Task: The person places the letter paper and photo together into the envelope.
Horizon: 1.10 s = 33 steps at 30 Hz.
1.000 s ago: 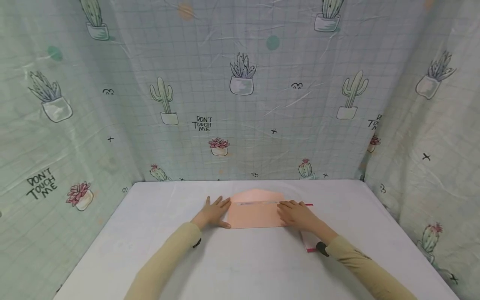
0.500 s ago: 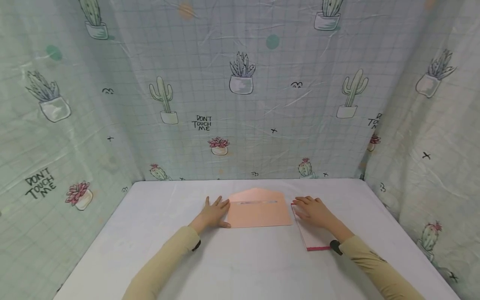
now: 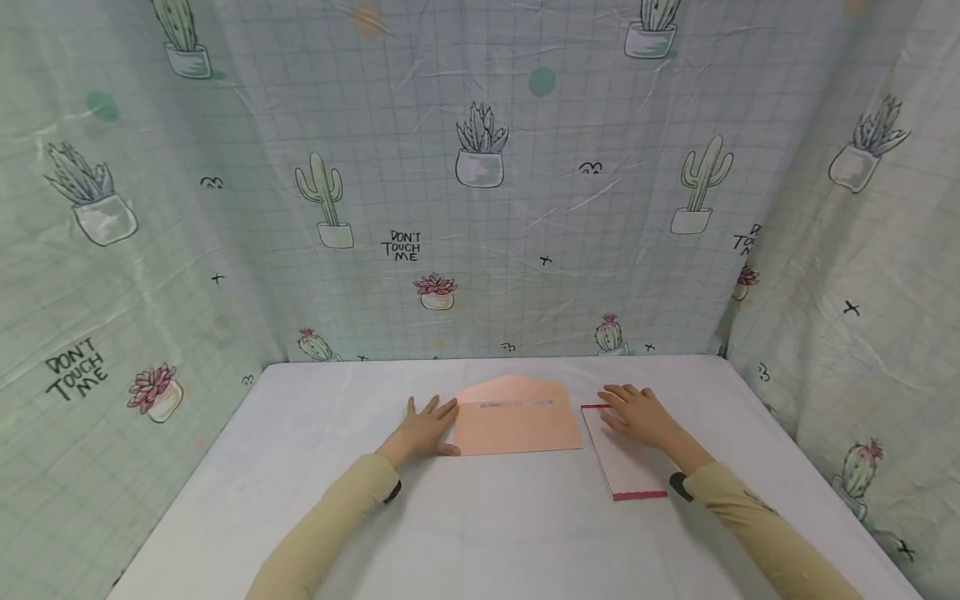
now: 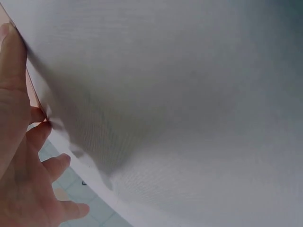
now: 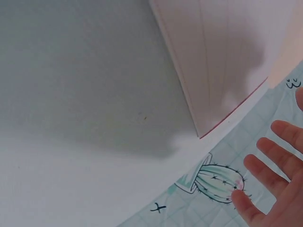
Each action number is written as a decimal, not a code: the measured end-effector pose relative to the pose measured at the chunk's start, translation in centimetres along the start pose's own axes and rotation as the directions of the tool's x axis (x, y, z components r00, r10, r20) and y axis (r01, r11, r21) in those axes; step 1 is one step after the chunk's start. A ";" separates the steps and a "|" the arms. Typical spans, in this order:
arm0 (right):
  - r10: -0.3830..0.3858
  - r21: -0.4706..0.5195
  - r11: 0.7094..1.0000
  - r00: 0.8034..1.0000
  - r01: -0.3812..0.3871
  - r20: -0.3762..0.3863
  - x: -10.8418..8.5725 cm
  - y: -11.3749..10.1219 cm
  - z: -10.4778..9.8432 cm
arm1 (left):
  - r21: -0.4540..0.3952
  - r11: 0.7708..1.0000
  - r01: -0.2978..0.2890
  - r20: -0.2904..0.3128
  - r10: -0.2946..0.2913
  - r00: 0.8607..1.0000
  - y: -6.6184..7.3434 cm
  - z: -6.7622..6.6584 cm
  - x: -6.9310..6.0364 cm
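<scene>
A peach envelope [image 3: 517,429] lies on the white table with its pointed flap unfolded toward the back. My left hand [image 3: 424,429] rests at its left edge, fingers spread; in the left wrist view the thumb and a fingertip of the hand [image 4: 23,142] touch the envelope's edge. To the right lies a pale writing pad [image 3: 622,467] with red strips at its top and bottom ends. Over the pad's upper right part is my right hand [image 3: 645,418], fingers spread, holding nothing. In the right wrist view, the hand [image 5: 279,175] appears raised off the lined pad [image 5: 218,61].
The white table [image 3: 360,533] reaches back to a hanging curtain [image 3: 525,217] printed with cacti, which also encloses both sides. A dark band [image 3: 680,486] is on the right wrist and another [image 3: 393,492] on the left.
My right hand has left the envelope's right side and moved right, over the pad, uncovering more of both. My left hand has stayed at the envelope's left edge.
</scene>
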State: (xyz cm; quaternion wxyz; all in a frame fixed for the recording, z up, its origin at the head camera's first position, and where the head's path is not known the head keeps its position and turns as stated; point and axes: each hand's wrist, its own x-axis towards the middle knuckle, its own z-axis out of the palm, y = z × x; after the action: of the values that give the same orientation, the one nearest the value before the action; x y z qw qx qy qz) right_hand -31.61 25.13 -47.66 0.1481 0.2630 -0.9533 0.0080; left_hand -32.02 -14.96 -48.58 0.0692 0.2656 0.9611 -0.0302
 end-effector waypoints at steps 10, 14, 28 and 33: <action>-0.024 -0.040 0.999 0.998 0.026 0.054 0.9 0.1 0.7 | 0.003 1.000 -0.004 -0.002 0.004 1.000 -0.1 0.2 0.3; -0.035 -0.036 0.999 0.997 0.037 0.063 1.0 -0.3 0.8 | -0.002 1.000 0.004 0.004 -0.004 1.000 -0.1 0.2 0.3; -0.051 -0.055 0.997 0.989 0.059 0.139 1.0 -0.9 1.6 | -0.034 0.999 0.002 0.018 -0.001 1.000 0.2 -0.2 -0.1; -0.058 -0.058 0.996 0.989 0.067 0.139 0.9 -1.0 1.9 | -0.044 0.999 0.008 0.011 -0.007 1.000 0.2 -0.1 -0.2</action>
State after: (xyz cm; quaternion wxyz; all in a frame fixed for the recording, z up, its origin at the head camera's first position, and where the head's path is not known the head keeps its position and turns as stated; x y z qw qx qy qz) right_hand -32.39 23.64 -49.31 0.0904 0.2878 -0.9524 -0.0446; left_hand -31.77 -14.91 -48.50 0.0804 0.2602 0.9622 -0.0107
